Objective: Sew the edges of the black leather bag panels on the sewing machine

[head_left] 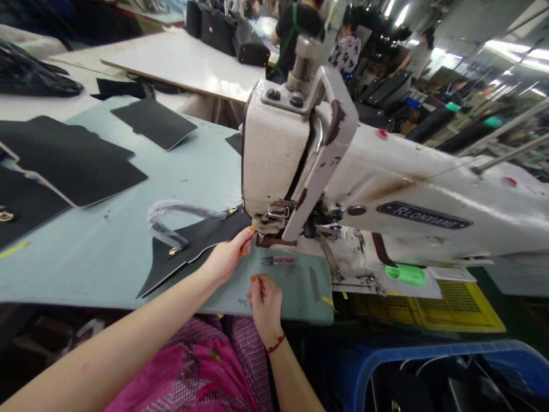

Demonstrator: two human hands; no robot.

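Note:
My left hand (228, 258) is closed at the right end of a black bag panel (206, 233), close beside the sewing head of a white sewing machine (274, 149). The panel lies on the pale green tabletop and carries gold fittings and a handle wrapped in clear plastic (189, 210). Its far right end is hidden behind the machine head. Lower down, my right hand (266, 298) hovers near the table's front edge with fingers curled together; whatever is in them, if anything, I cannot make out. Pink-handled thread snips (278, 260) lie on the table just above it.
More black panels (72, 160) cover the table's left side, with another single panel (154, 122) farther back. A blue bin (437, 349) of black pieces stands at lower right, near a yellow crate (454, 306). Black bags (227, 34) and several people are behind.

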